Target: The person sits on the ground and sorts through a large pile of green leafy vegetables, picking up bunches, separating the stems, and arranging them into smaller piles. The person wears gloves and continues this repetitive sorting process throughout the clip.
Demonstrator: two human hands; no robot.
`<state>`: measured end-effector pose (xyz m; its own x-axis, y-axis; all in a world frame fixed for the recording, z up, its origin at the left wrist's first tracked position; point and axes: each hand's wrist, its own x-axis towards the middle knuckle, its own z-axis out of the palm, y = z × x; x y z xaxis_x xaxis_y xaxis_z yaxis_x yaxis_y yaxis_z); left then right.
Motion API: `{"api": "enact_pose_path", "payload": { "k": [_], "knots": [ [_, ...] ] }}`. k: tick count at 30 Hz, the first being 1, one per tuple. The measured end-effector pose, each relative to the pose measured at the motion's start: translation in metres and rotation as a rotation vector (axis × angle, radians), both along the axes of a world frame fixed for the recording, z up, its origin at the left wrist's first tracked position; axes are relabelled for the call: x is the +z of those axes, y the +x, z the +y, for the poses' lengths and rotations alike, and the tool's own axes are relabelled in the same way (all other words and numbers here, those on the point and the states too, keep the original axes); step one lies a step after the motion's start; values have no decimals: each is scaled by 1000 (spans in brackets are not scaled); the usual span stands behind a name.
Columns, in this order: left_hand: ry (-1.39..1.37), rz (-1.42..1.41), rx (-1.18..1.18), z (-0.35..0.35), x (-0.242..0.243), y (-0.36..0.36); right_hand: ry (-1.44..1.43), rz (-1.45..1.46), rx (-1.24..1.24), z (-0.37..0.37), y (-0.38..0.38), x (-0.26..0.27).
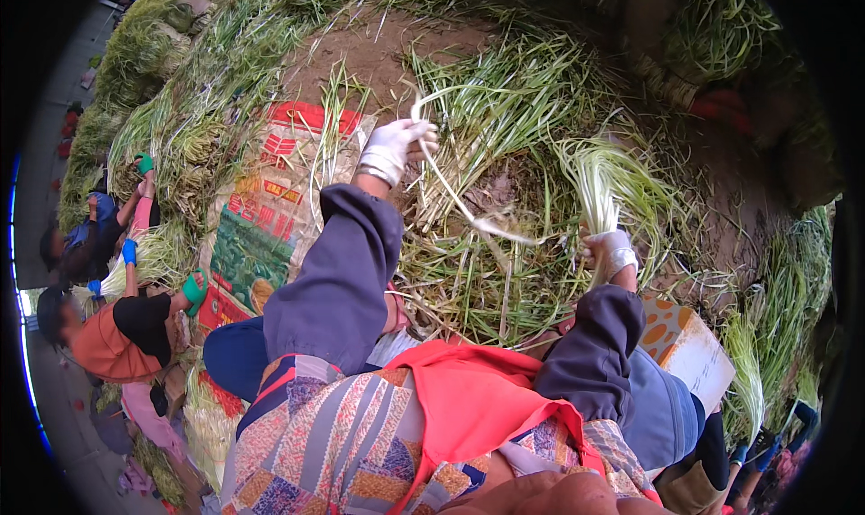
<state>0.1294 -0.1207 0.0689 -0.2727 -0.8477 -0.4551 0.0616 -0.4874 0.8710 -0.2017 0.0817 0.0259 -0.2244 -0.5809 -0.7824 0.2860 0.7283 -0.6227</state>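
Observation:
My left hand (399, 149), in a white glove, pinches a long pale stalk (449, 189) whose root end hangs to the lower right. My right hand (610, 251), gloved in white too, is closed round a bunch of pale-stemmed leafy greens (598, 190), leaves fanned upward. Between and beyond my hands lies a loose heap of long green leafy stalks (486, 123) on the soil. Beside my left forearm a printed fertilizer sack (270, 177) lies flat with a few stalks on it.
Leaf litter (473, 285) covers the ground before my feet. Co-workers sit at the left, one in an orange top (118, 346); others are at the lower right. Large piles of greens (128, 76) stand at the upper left. A polystyrene box (699, 356) is by my right thigh.

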Motion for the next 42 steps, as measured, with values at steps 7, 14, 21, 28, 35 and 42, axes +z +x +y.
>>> {"api": "enact_pose_path", "payload": {
  "k": [7,14,21,28,35,42],
  "knots": [
    [-112,-132,-342,32,15,-138,-538,-555,-166,-21,96,13],
    [153,198,-651,93,-35,-112,-575,-683,-400,-18,75,3],
    [246,29,-496,114,-101,28,-858,-573,-685,-13,12,27],
    [-524,-602,-739,113,-64,7,-748,-489,-606,-22,40,20],
    [-263,-296,-323,145,-27,-62,-481,-488,-496,-34,85,-4],
    [-116,84,-466,103,-72,-64,-624,-933,-629,-40,77,43]
  ]
}}
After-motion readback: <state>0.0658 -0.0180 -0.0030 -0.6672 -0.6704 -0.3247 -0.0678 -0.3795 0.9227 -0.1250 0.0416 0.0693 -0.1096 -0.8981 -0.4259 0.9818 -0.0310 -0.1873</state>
